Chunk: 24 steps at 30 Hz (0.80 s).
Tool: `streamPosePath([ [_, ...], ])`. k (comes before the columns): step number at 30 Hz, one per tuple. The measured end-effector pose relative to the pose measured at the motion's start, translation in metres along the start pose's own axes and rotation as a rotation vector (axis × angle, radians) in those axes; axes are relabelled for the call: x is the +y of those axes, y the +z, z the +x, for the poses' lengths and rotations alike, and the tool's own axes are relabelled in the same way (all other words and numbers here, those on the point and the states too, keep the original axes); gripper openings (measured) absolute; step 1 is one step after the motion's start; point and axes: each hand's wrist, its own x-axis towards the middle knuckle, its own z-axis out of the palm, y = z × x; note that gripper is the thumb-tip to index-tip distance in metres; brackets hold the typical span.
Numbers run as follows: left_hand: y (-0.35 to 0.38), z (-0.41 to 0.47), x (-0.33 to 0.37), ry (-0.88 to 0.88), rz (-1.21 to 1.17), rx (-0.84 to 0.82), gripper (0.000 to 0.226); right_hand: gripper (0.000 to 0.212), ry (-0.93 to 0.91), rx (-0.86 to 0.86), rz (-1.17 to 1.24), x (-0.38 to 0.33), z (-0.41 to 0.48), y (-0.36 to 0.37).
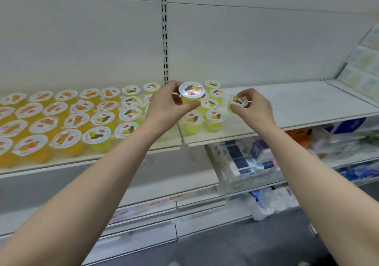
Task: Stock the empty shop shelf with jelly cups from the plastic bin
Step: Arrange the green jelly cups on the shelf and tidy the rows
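Our forearms come up from the bottom edge. Left hand grips a yellow jelly cup by its sides, raised above the shelf. Right hand pinches a second cup low by the board, contact unclear, just right of the yellow cluster. Orange cups fill the left section.

Over the white shelf, the left grip pinches a pale yellow jelly cup above the standing rows of cups, while the right grip holds a second cup just beside them.
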Motion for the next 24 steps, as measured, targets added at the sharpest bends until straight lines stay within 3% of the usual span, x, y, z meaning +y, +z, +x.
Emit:
streamPosePath([
  [15, 0.028, 0.04, 0.009, -0.059, 0.041, 0.042, 0.057, 0.027, -0.064, -0.201, -0.053, 0.034, 0.06, 0.03],
  [24, 0.062, 0.031, 0.031, -0.017, 0.206, 0.1, 0.045, 0.03, -0.217, -0.35, -0.013, 0.049, 0.075, 0.009],
])
